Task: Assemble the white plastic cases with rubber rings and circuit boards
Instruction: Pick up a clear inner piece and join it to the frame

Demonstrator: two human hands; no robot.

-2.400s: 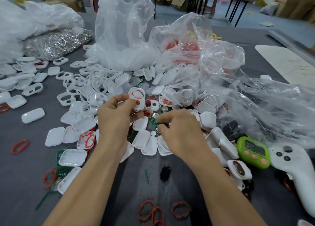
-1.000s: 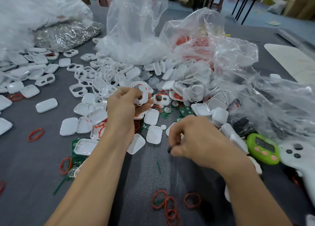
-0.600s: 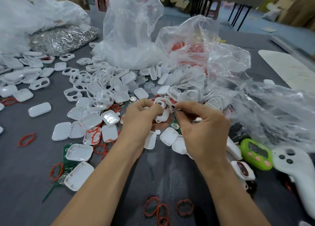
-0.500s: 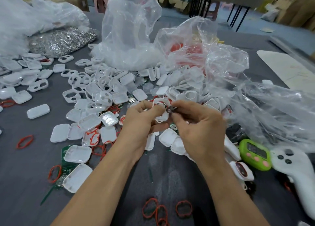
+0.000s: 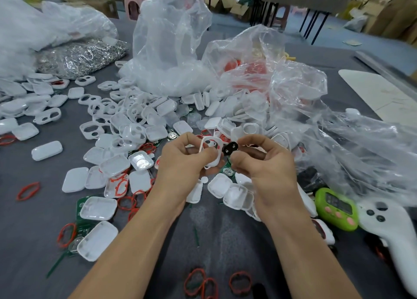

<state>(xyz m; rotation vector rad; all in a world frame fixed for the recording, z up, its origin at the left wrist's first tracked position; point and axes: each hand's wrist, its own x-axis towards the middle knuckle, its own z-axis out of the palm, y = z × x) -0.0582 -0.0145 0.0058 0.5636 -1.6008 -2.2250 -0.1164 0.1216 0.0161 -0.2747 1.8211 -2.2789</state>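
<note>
Above the littered desk [image 5: 33, 219], the left hand [image 5: 187, 161] grips a white case frame [image 5: 217, 154] while the right hand [image 5: 264, 163] pinches a small black insert [image 5: 230, 148] just beside it, apparently awaiting aligned seating.

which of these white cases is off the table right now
The white case gripped in the left hand, beside the black piece the right hand pinches; the rest lie on the table.

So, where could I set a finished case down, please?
Bare grey cloth lies between the forearms, above the red rubber rings, and at far left around the lone closed case. Crowded: the case pile ahead, timer and controller right.
</note>
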